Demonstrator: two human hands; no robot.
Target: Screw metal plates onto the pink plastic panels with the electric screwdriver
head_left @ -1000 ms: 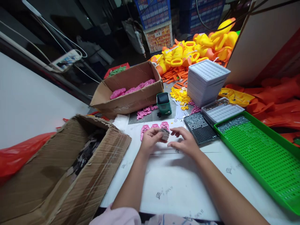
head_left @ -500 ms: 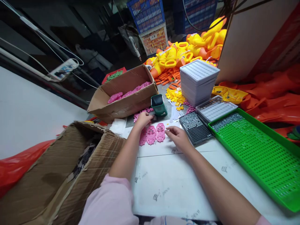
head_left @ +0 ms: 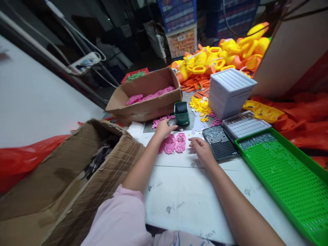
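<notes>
My left hand (head_left: 164,127) reaches forward and lies on the table just in front of a small green container (head_left: 181,113), beside loose pink pieces (head_left: 161,120). Its thumb sticks out to the right and I see nothing in it. Pink face-shaped pieces (head_left: 180,142) lie in a row on the white sheet (head_left: 184,191) between my hands; my left wrist covers part of the row. My right hand (head_left: 202,149) rests on the sheet just right of them, fingers loosely spread and holding nothing.
A large open carton (head_left: 77,184) of grey scraps stands at the left. Behind are a carton with pink parts (head_left: 146,97), a dark studded tray (head_left: 219,141), a stack of grey trays (head_left: 230,90), a green perforated tray (head_left: 284,174), and yellow and orange plastic toys (head_left: 217,58).
My left hand, which held a small grey stack near my right hand, has moved forward to the green container; the stack is out of sight. My right hand has stayed by the pink pieces.
</notes>
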